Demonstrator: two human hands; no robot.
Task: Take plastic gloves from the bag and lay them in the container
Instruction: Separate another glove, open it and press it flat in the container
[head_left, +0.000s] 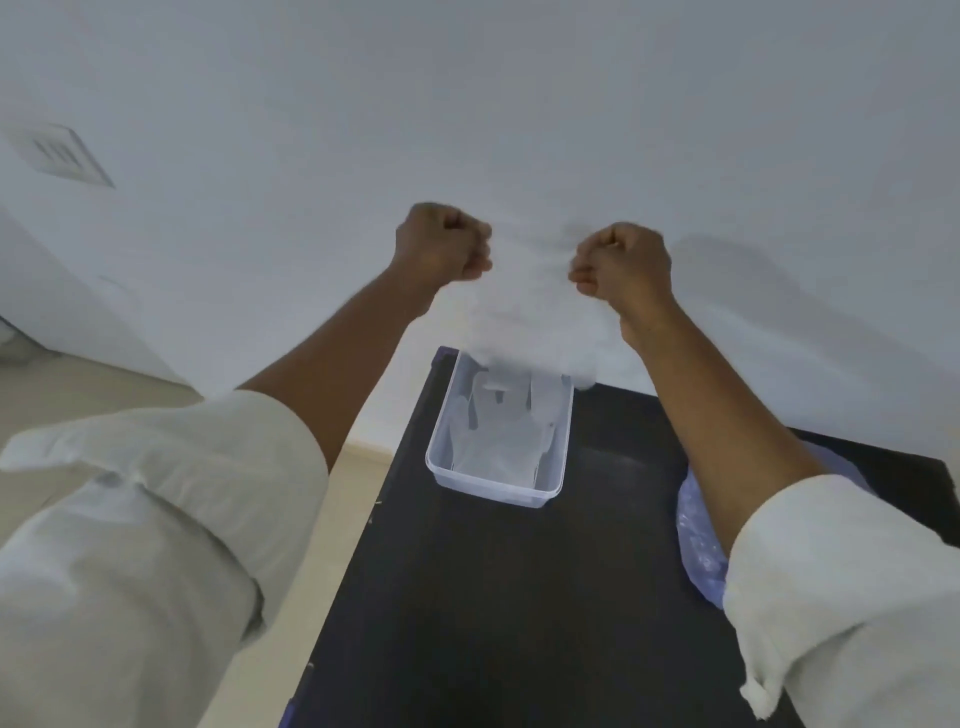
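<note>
My left hand (444, 244) and my right hand (621, 265) are raised in front of the white wall, both clenched on the top edge of a thin clear plastic glove (524, 317). The glove hangs blurred between them, and its lower end reaches the far rim of the clear plastic container (441, 467). Clear gloves (498, 441) lie flat inside the container. The bluish plastic bag (701, 540) rests on the table to the right, partly hidden behind my right forearm.
The container stands near the far left corner of a black table (519, 597) set against the white wall. Beige floor (322, 545) shows left of the table. A vent (62, 153) sits on the wall at far left.
</note>
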